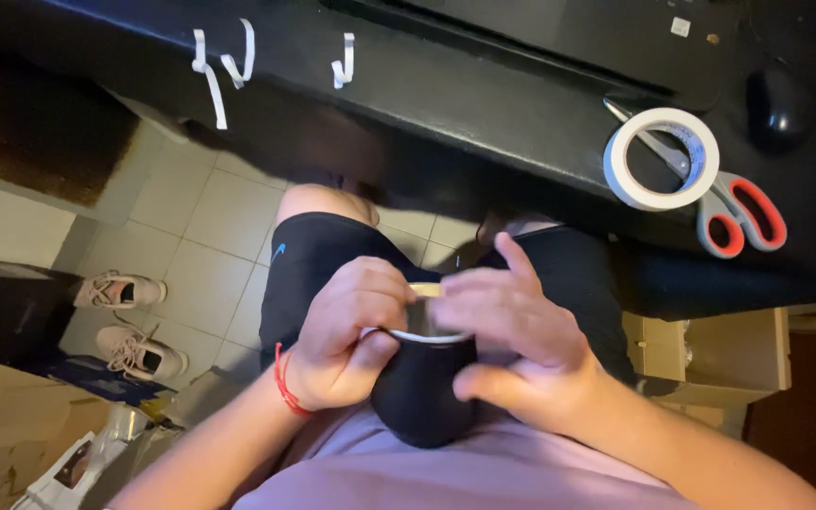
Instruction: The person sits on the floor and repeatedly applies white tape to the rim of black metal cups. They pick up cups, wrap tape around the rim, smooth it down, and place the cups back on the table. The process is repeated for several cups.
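The left hand [347, 331] is clenched around a black cup [424, 382] with a white rim, held in the lap below the front edge of the dark surface [484, 104]. The right hand [512, 345] grasps the cup's other side, fingers blurred over its mouth. Near the surface's right front edge lie a roll of white tape [660, 158] and red-handled scissors [734, 212], touching. White tape strips [222, 68] hang along the front edge at the left.

One head view, looking steeply down, close on the lap; desk [484, 104] edge above; floor [191, 246] left.
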